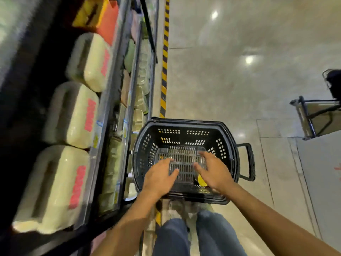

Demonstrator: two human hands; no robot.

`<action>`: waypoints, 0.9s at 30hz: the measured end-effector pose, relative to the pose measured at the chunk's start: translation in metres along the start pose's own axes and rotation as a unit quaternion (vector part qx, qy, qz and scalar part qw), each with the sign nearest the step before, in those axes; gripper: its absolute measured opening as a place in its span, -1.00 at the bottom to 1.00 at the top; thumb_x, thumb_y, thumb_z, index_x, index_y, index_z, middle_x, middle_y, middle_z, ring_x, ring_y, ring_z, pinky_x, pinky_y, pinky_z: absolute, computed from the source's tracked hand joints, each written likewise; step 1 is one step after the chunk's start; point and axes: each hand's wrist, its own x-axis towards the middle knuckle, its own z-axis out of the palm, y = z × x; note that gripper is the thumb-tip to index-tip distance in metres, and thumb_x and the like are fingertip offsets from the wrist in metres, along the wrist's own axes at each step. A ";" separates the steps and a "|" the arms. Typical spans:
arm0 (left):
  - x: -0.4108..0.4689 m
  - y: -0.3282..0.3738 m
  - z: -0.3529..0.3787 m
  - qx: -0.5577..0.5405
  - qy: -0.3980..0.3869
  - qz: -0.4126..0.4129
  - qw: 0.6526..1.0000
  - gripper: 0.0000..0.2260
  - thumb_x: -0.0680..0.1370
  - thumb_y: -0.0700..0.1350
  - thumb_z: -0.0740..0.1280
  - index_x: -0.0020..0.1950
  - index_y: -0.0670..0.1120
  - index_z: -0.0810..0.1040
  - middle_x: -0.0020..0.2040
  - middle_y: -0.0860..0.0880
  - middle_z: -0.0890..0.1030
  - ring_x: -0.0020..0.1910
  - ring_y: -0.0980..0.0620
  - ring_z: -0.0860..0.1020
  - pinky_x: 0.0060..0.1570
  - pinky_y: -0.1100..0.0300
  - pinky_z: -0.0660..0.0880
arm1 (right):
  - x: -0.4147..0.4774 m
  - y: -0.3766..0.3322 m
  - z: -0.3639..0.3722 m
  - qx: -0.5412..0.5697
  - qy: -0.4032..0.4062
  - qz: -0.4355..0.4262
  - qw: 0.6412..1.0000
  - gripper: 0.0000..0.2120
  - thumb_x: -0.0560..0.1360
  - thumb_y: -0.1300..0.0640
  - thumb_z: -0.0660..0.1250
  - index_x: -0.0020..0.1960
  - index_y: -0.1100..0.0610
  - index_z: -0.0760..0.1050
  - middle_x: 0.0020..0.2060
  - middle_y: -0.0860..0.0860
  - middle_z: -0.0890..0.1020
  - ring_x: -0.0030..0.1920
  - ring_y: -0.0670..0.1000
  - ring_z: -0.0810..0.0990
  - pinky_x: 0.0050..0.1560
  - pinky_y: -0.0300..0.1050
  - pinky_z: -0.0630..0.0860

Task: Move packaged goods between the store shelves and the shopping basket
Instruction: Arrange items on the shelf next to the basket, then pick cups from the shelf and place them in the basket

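Observation:
A black plastic shopping basket (184,126) stands on the floor in front of my legs, its perforated bottom showing and only a small yellow object (202,180) lying near its front edge. Both hands hover over the basket's opening with fingers spread and hold nothing: my left hand (159,175) over the left half, my right hand (213,171) over the right half. Large cream-coloured packages with red lettering (73,115) lie in a row on the upper shelf at my left, blurred by motion.
Lower shelves (129,100) with smaller packaged goods run along the left, next to a yellow-black striped floor strip (164,58). An orange and yellow pack (103,17) sits further along the shelf. Shiny tiled floor spreads to the right; a metal trolley (317,117) stands at the right edge.

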 end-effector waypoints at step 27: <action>-0.370 -0.018 0.003 -0.182 0.409 -0.394 0.803 -0.60 0.61 0.08 0.18 0.43 0.03 0.31 0.39 0.03 0.42 0.33 0.03 0.40 0.25 0.14 0.37 | -0.202 -0.197 0.023 -0.173 -0.278 -0.524 0.786 -0.52 0.57 -0.09 0.19 0.44 0.04 0.25 0.37 -0.01 0.40 0.34 0.02 0.39 0.31 -0.09 0.35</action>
